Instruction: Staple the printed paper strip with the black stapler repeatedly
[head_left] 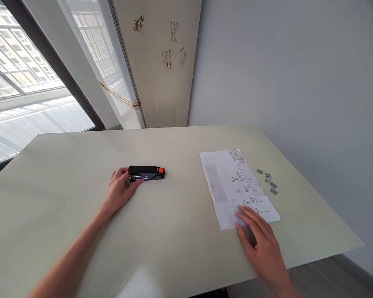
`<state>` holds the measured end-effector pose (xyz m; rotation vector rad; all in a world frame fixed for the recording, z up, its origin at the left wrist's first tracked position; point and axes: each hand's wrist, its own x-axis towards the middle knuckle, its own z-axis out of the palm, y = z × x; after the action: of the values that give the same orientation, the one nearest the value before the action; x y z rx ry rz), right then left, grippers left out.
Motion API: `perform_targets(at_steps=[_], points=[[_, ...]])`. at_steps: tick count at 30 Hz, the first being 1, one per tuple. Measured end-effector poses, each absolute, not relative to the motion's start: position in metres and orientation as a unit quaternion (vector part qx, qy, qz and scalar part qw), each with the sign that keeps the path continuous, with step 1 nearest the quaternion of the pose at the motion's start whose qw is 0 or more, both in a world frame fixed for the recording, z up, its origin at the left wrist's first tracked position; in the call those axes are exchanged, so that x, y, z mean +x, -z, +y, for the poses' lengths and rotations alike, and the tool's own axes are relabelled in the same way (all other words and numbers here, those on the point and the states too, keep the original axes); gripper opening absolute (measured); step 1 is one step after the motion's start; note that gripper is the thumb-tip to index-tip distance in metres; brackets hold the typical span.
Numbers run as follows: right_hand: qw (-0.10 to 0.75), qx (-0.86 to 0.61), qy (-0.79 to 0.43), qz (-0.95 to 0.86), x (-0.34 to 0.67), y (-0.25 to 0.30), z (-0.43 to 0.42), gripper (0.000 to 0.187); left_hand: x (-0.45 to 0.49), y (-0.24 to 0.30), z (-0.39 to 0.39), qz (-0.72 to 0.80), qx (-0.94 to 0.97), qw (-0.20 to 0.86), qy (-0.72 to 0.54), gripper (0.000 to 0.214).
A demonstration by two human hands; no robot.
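Observation:
A black stapler (146, 173) with an orange end lies on the pale table (174, 215), left of centre. My left hand (120, 191) rests at its near-left end, fingers loosely curled and touching its rear; a firm grip does not show. A white printed sheet of paper (236, 186) lies to the right. My right hand (258, 240) lies flat on the sheet's near corner, fingers stretched out.
Several small grey strips of staples (268, 180) lie right of the paper. A grey wall stands behind and to the right, a large window to the left. The table's right and near edges are close to my right hand.

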<state>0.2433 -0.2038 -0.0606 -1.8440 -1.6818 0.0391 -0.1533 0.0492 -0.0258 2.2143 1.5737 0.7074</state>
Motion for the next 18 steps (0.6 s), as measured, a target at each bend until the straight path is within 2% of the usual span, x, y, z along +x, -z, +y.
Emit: perform_targets(at_steps=[10,18], points=[[0.316,-0.703,-0.03,-0.636,0.236,0.061,-0.203,0.035,-0.162,0.036,0.079,0.599,0.743,0.148,-0.259,0.041],[0.345,-0.711,-0.067,-0.61,0.215,0.056,-0.206,0.032,-0.191,0.027,0.052,0.571,0.758,0.17,-0.265,0.054]])
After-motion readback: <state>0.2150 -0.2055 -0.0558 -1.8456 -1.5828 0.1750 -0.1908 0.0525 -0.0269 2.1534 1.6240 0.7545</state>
